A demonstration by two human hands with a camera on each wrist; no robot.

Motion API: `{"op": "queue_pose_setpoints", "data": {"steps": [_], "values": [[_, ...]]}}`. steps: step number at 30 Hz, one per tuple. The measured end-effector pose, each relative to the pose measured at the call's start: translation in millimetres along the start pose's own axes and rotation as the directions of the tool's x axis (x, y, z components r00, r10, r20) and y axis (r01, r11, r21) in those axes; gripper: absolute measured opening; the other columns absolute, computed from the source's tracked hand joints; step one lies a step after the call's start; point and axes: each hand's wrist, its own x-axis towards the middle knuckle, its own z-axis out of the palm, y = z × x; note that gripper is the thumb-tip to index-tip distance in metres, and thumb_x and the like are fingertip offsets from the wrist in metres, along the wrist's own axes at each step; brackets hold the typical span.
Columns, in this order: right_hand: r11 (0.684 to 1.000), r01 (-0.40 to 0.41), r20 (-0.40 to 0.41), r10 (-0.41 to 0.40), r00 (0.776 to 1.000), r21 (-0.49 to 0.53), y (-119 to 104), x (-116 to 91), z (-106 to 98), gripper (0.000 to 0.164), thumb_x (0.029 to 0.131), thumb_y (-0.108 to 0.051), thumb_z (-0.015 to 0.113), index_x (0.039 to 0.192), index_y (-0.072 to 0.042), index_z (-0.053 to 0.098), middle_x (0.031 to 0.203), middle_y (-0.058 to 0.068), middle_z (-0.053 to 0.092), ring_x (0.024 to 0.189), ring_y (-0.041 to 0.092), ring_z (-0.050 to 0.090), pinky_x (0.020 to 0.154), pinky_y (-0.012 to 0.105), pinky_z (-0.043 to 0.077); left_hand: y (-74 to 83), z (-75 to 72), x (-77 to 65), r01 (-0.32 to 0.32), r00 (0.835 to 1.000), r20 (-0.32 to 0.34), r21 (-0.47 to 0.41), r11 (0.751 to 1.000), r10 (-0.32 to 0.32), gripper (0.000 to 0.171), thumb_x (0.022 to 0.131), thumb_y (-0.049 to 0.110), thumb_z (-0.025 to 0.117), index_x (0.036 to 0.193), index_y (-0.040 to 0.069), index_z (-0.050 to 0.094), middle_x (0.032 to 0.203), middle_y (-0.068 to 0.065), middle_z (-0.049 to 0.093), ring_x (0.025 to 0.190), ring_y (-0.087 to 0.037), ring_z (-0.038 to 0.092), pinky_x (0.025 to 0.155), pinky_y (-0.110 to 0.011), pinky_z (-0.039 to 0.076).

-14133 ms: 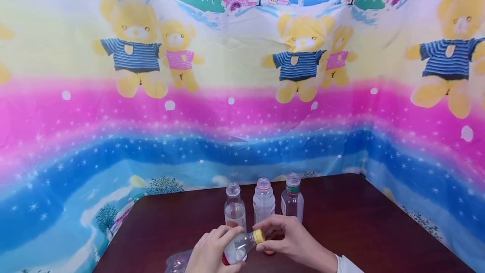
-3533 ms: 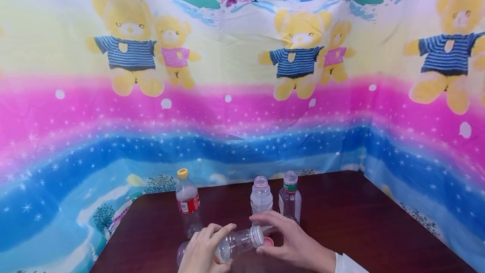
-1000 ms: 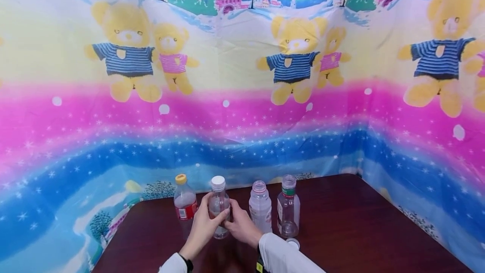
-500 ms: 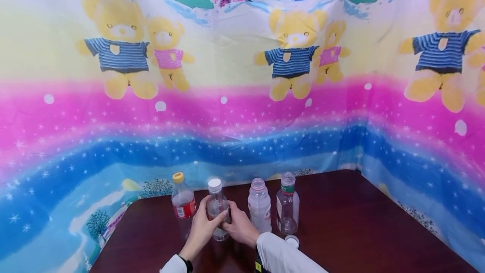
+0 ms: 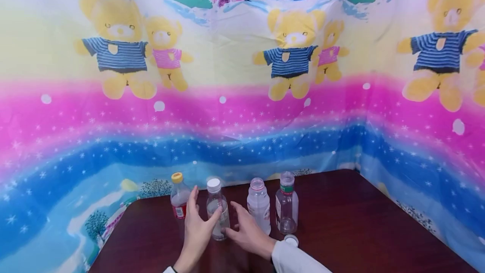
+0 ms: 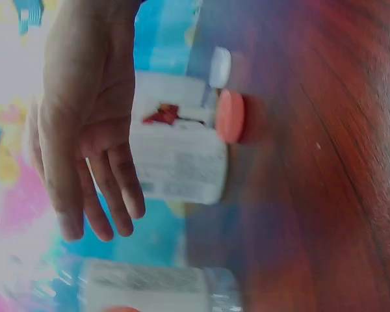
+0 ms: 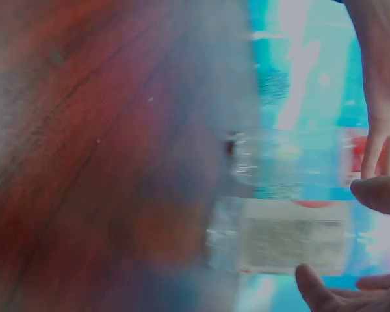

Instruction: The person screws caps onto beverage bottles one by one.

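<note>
The white-capped bottle (image 5: 215, 199) stands between left grip (image 5: 198, 225) and right grip (image 5: 249, 229).

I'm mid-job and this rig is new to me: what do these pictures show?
No machine: a person works bare-handed. One head camera looks forward and down; each wrist camera looks at that hand's work. On the brown table stand a yellow-capped bottle, a white-capped bottle, an open pink-rimmed bottle and an open green-banded bottle. A white cap and red cap lie loose. The left hand and right hand flank the white-capped bottle, gripping nothing.
</note>
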Motion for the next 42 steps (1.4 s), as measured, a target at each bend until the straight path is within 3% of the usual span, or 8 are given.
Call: {"op": "queue_pose_setpoints", "data": {"steps": [3,7,12,16,23,28,39,42], "values": [[0.998,0.047,0.017,-0.046,0.999,-0.04,-7,-15,-21,0.071,0.095,-0.032,0.071,0.149,0.002,0.04,0.144,0.028,0.054,0.099,0.031,0.073,0.084,0.032,0.059,15.6,0.1,-8.0,-0.118,0.992,-0.038,-0.038,0.992,0.117,0.077,0.084,0.009,0.081,0.15,0.005,0.041,0.15,-0.018,0.046,0.142,-0.038,0.047,0.115,-0.054,0.041],[0.986,0.101,0.054,-0.095,0.994,-0.13,-8,-35,-50,0.05,0.096,-0.035,0.069,0.136,-0.007,0.058,0.131,0.014,0.066,0.099,0.018,0.072,0.083,0.028,0.058,25.0,6.3,-15.2,-0.19,0.98,0.039,-0.073,0.979,0.194,0.064,0.083,0.007,0.081,0.141,0.01,0.053,0.139,-0.008,0.057,0.131,-0.031,0.059,0.108,-0.041,0.051],[0.959,0.128,0.099,-0.105,0.989,-0.252,11,-54,-66,0.028,0.093,-0.025,0.073,0.114,-0.008,0.07,0.109,0.009,0.074,0.094,0.012,0.071,0.078,0.028,0.058,21.1,20.0,-15.8,-0.124,0.97,0.195,-0.131,0.984,0.148,0.058,0.087,0.014,0.079,0.139,0.018,0.055,0.143,-0.006,0.059,0.137,-0.029,0.055,0.112,-0.045,0.047],[0.912,0.065,0.139,-0.009,0.99,-0.406,32,-57,-69,0.029,0.088,-0.024,0.077,0.109,-0.005,0.071,0.101,0.007,0.074,0.092,0.015,0.068,0.077,0.03,0.056,19.3,45.1,-9.6,-0.06,0.955,0.27,-0.245,0.968,0.127,0.066,0.088,0.013,0.078,0.147,0.015,0.049,0.153,-0.012,0.051,0.147,-0.034,0.044,0.118,-0.052,0.038],[0.848,0.054,0.116,0.009,0.993,-0.527,46,-55,-56,0.017,0.084,-0.023,0.076,0.082,-0.008,0.068,0.07,-0.005,0.062,0.062,0.001,0.049,0.056,0.023,0.044,14.3,86.5,1.2,0.002,0.939,0.339,-0.186,0.983,0.062,0.088,0.084,0.026,0.083,0.157,0.019,0.035,0.16,-0.02,0.039,0.147,-0.042,0.04,0.116,-0.062,0.037],[0.796,0.037,0.057,-0.004,0.998,-0.604,42,-58,-41,0.029,0.077,-0.028,0.077,0.063,-0.017,0.055,0.057,-0.009,0.051,0.051,0.0,0.042,0.044,0.023,0.034,5.9,100.2,6.5,0.048,0.935,0.354,-0.11,0.993,-0.006,0.102,0.077,0.029,0.088,0.159,0.014,0.028,0.154,-0.022,0.045,0.136,-0.041,0.051,0.106,-0.064,0.044],[0.748,0.055,0.025,-0.051,0.998,-0.661,47,-56,-33,0.028,0.074,-0.026,0.08,0.063,-0.017,0.056,0.058,-0.007,0.055,0.051,0.002,0.047,0.046,0.021,0.033,-14.2,118.7,-2.8,0.056,0.959,0.283,-0.1,0.993,-0.026,0.094,0.074,0.024,0.09,0.15,0.01,0.036,0.139,-0.019,0.058,0.122,-0.034,0.06,0.1,-0.056,0.049],[0.775,0.049,0.037,-0.033,0.999,-0.63,49,-56,-36,0.021,0.077,-0.024,0.078,0.069,-0.016,0.06,0.064,-0.007,0.057,0.055,0.0,0.048,0.049,0.021,0.035,-13.9,118.2,-4.3,0.067,0.964,0.263,-0.096,0.993,-0.039,0.088,0.075,0.022,0.089,0.147,0.009,0.04,0.135,-0.02,0.061,0.121,-0.034,0.062,0.098,-0.056,0.051]]}}
